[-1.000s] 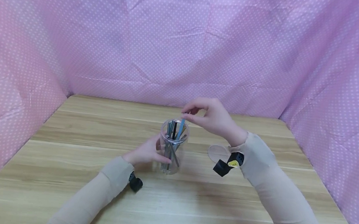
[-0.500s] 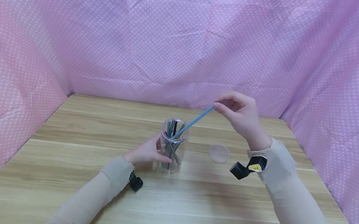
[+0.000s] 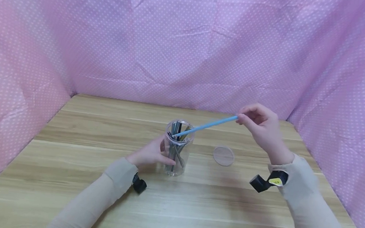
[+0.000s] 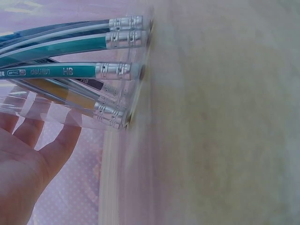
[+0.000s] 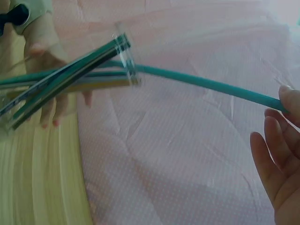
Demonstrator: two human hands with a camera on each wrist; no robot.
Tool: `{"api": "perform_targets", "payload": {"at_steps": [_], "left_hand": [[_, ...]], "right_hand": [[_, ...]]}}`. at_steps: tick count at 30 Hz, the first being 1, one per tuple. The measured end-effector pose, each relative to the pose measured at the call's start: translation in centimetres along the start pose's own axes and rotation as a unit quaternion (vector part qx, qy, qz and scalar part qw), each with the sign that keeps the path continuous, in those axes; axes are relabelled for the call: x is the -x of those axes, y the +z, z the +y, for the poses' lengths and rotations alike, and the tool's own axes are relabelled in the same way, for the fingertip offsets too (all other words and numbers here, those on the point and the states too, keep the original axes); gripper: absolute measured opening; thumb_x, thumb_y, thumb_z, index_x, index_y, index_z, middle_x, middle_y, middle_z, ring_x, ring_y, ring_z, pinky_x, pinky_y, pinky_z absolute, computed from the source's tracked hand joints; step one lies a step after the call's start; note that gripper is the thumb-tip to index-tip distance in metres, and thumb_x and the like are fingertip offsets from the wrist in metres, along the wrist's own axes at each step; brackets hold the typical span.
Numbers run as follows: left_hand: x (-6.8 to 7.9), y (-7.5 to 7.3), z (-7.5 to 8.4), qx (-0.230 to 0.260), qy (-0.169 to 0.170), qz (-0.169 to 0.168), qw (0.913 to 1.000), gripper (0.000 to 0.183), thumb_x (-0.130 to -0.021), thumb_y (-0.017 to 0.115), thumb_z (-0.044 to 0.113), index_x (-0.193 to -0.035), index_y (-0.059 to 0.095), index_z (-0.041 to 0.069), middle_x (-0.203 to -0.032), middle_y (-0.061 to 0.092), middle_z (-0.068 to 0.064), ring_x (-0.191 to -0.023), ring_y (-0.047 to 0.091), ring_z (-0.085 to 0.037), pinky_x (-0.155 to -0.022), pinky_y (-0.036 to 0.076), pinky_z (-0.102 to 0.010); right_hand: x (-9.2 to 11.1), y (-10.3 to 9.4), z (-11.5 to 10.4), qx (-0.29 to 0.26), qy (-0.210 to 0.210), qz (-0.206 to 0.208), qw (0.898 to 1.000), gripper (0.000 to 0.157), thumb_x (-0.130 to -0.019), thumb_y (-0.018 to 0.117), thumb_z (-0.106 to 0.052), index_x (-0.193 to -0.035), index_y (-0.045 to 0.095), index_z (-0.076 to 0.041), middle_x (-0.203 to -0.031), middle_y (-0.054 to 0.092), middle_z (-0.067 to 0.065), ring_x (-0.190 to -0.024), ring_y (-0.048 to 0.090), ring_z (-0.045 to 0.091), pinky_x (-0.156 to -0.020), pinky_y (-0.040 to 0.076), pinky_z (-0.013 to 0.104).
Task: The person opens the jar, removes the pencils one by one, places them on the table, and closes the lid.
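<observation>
A clear plastic jar [image 3: 183, 157] stands on the table with several pencils [image 3: 176, 128] upright or slanting inside it. My left hand [image 3: 149, 154] holds the jar low from the left, thumb at the front and fingers behind. In the left wrist view, the green pencils [image 4: 79, 70] show silver eraser ends at the jar's base. To the right, my right hand [image 3: 262, 128] pinches one end of a long light-blue pencil [image 3: 209, 124] between thumb and fingertips. That pencil slants down leftward, its lower end within the jar's mouth.
A round clear disc [image 3: 223, 156], like a lid, lies on the wooden table [image 3: 174, 207] right of the jar. Pink polka-dot cloth [image 3: 188, 49] hangs behind and along both sides. Each wrist wears a small black camera.
My right hand has moved to the right, drawing the blue pencil mostly out of the jar and tipping it from upright to nearly flat. The left hand keeps its hold on the jar.
</observation>
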State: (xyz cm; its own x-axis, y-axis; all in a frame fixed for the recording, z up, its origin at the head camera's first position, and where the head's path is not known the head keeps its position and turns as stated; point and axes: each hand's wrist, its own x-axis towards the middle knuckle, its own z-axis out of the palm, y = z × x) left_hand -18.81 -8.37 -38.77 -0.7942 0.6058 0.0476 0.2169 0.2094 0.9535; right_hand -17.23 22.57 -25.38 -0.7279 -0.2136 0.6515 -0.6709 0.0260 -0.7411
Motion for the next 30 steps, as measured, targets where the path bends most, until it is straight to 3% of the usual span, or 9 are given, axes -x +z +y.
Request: {"api": "perform_targets", "payload": {"at_steps": [8,21,26,30], "left_hand": [[-0.1,-0.1,0.1,0.013,0.002,-0.003,0.9999,0.099,-0.069,0.082,0.009,-0.149,0.024,0.02,-0.147,0.04,-0.008,-0.132,0.042,-0.032,-0.111,0.033,-0.051],[0.1,-0.2,-0.2,0.014,-0.001,-0.003,0.9999,0.101,-0.069,0.083,0.009,-0.149,0.023,0.021,-0.148,0.04,-0.007,-0.133,0.041,-0.031,-0.113,0.032,-0.05],[0.1,-0.3,-0.1,0.012,0.003,-0.008,0.9999,0.102,-0.069,0.083,0.01,-0.149,0.022,0.024,-0.149,0.039,-0.006,-0.134,0.04,-0.031,-0.113,0.032,-0.05],[0.1,-0.4,-0.1,0.007,0.006,-0.006,0.9999,0.101,-0.069,0.083,0.01,-0.149,0.023,0.022,-0.149,0.038,-0.006,-0.135,0.039,-0.032,-0.113,0.031,-0.052]], "right_hand": [[1.7,-2.0,0.3,0.003,0.066,0.0,0.998,0.029,-0.083,0.057,0.018,-0.084,0.065,-0.01,-0.073,0.071,-0.003,-0.059,0.066,0.006,-0.061,0.057,0.017],[3.4,-2.1,1.4,0.031,0.101,-0.044,0.993,0.024,-0.075,0.066,0.019,-0.074,0.062,-0.005,-0.081,0.069,-0.006,-0.067,0.064,0.003,-0.056,0.053,0.013],[3.6,-1.6,1.7,0.089,0.113,-0.072,0.987,0.024,-0.073,0.07,0.017,-0.07,0.061,-0.005,-0.077,0.067,-0.01,-0.067,0.063,0.003,-0.057,0.054,0.014],[3.7,-1.0,2.0,0.153,0.088,-0.103,0.979,0.023,-0.068,0.073,0.017,-0.072,0.063,-0.003,-0.075,0.064,-0.01,-0.068,0.062,0.0,-0.061,0.055,0.013]]}}
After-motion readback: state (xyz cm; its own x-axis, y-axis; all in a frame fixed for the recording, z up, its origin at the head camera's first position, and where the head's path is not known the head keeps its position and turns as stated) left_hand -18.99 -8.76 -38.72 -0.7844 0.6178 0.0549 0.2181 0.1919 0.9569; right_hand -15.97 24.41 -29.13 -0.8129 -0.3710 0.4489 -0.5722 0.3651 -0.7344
